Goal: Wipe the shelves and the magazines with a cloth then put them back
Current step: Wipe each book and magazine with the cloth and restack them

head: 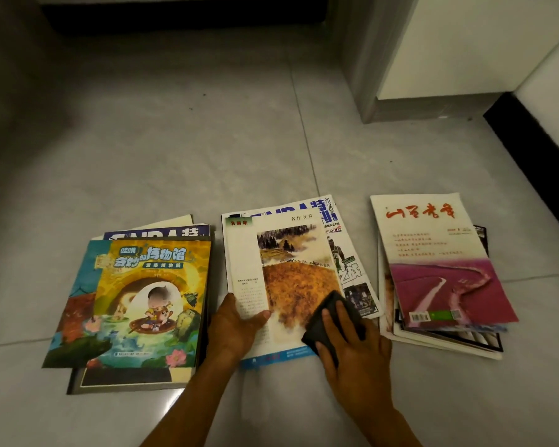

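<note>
Three magazine stacks lie on the grey tiled floor [175, 140]. Left hand [236, 324] pinches the landscape magazine [281, 279]; right hand [352, 346], fingers flat, presses a dark cloth [323, 321] onto it.

"PLAYOFFS" and "2024" on basketball magazine [342, 250]; "名画家" on landscape-painting magazine [281, 269]
</note>
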{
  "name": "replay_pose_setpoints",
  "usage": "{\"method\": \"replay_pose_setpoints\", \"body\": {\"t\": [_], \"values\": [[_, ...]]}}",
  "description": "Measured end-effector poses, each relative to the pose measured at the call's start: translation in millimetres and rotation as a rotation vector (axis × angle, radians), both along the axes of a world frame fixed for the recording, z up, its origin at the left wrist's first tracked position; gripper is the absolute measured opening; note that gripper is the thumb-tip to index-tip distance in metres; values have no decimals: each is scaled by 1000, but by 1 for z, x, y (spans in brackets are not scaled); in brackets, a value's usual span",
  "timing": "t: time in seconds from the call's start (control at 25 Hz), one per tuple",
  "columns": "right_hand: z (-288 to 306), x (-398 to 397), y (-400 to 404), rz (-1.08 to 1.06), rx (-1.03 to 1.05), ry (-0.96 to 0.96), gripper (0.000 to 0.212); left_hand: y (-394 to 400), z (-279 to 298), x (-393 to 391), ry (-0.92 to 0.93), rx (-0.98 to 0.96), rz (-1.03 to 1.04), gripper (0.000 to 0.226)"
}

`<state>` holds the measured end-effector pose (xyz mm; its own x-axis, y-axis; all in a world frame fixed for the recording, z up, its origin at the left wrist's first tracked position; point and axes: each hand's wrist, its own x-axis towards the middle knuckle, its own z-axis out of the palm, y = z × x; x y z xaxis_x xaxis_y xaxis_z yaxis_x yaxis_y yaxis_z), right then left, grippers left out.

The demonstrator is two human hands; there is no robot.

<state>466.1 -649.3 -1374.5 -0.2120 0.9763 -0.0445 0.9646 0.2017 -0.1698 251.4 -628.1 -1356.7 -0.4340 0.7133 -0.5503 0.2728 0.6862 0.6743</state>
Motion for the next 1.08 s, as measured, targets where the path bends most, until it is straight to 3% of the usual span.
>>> {"method": "replay_pose_setpoints", "body": {"t": [0.08,0.2,0.28,0.36,0.48,0.56,0.68,0.76,0.92,1.0,1.08], "values": [[4,-2,-8,76,-25,-11,67,-2,4,-3,-35,-20,34,45],[9,1,-3,185,-89,-47,85,-3,28,-10,-280,3,135,30],[10,5,2,218,-86,-18,84,4,49,-12,-387,47,139,29],[12,7,1,72,-26,236,72,15,76,-4,-455,105,105,29],[44,7,-1,-423,-86,898,52,30,116,22,-685,209,36,21],[68,18,10,-676,-109,1205,42,37,129,36,-763,250,-39,29],[85,51,35,-971,-65,1568,39,39,121,44,-628,192,-61,26],[79,80,47,-1071,-106,1636,47,33,98,41,-475,91,-11,16],[61,119,43,-1217,-356,1631,43,12,46,30,-149,-67,-26,11],[54,120,27,-1271,-503,1558,32,4,29,30,-24,-79,-44,27],[45,115,12,-1418,-622,1342,43,1,18,33,73,-57,-39,49]]}}
